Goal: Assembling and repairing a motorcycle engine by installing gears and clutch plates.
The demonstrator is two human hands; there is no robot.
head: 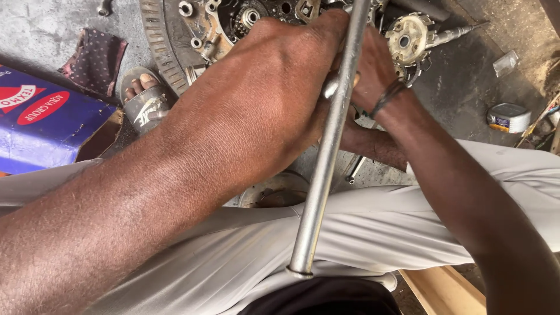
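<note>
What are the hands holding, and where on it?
Both the left hand and the right hand close around the long metal rod near its upper end; its lower end points toward the person's lap. The exact grip is partly hidden.

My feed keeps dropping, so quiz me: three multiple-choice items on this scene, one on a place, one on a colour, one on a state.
1. Where is the blue carton?
A. at the left edge
B. on the lap
C. beside the small tin

2. What colour is the long rod?
A. red
B. silver grey
C. black

3. What are the two hands doing?
A. resting open on the knees
B. both closed around the rod
C. holding the rag

Answers:
1 A, the blue carton lies at the left edge.
2 B, the long rod is bare metal.
3 B, the left hand and right hand wrap the rod.
</note>
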